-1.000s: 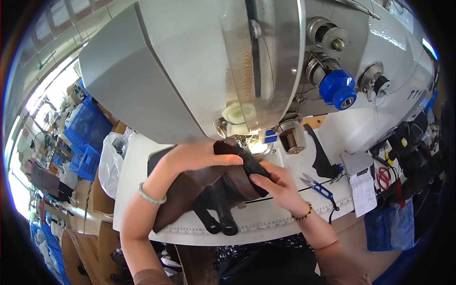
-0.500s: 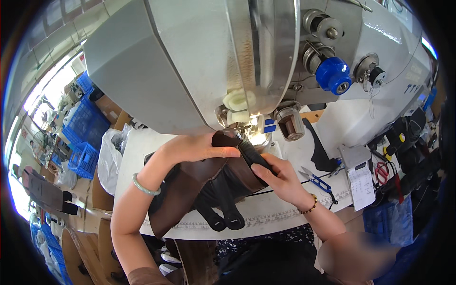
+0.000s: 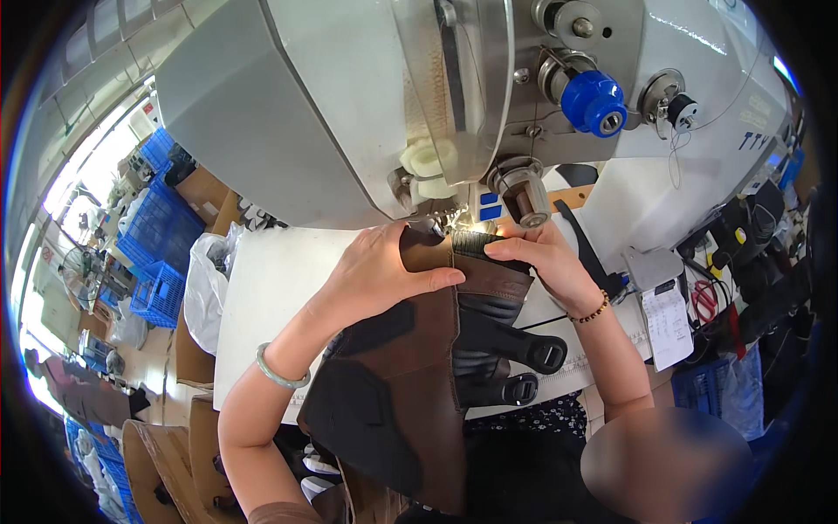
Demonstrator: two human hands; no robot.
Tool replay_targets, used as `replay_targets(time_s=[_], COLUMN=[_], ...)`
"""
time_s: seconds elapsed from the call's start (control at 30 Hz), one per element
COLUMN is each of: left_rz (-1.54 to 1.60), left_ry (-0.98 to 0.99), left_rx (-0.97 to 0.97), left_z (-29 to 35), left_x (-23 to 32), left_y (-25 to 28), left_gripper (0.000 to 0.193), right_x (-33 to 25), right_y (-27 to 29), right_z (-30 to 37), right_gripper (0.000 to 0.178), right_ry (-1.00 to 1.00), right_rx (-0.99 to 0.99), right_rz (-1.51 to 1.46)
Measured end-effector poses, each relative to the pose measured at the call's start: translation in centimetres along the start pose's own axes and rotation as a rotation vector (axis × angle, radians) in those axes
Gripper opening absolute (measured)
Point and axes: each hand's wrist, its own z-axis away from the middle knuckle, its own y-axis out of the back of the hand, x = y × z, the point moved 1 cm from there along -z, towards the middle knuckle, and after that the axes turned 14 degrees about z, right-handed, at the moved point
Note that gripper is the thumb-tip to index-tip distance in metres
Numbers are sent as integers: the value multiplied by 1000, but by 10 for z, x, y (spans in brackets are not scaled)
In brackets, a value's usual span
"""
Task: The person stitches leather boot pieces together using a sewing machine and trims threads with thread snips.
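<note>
A brown and black leather boot upper (image 3: 422, 349) hangs from the lit needle area of a sewing machine (image 3: 305, 113) down over the table's front edge. Two black straps with slotted ends (image 3: 515, 347) stick out on its right side. My left hand (image 3: 375, 266) grips the upper's top edge at the left, thumb in front and the other fingers mostly hidden behind. On the right, my right hand (image 3: 554, 266) pinches the black gathered edge (image 3: 476, 243) between thumb and hidden fingers, close under the machine head. The needle itself cannot be made out.
Blue-handled dials (image 3: 594, 103) and a thread bobbin (image 3: 683, 111) sit on the machine's front. Right of the white table (image 3: 262, 279) are a paper sheet (image 3: 667, 327) and red scissors (image 3: 704, 299). A white plastic bag (image 3: 208, 284) and blue crates (image 3: 157, 293) stand left.
The upper has been turned and spread, its brown and black side now hanging lower toward me and the straps pointing right. My right hand has moved up and right, nearer the machine head.
</note>
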Motion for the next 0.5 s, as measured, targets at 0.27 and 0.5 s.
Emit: replay_targets(time_s=[0.27,0.5], left_rz=[-27,-177], left_ry=[20,29], left_rx=[36,147], left_z=[3,3], left_x=[-1,-11], left_y=[1,-13], left_gripper=[75,87], right_x=[-12,-11], right_y=[-6,1], right_z=[5,-2], right_gripper=[15,11], right_ry=[2,-45], right_rx=[-106,9], right_rz=[64,-142])
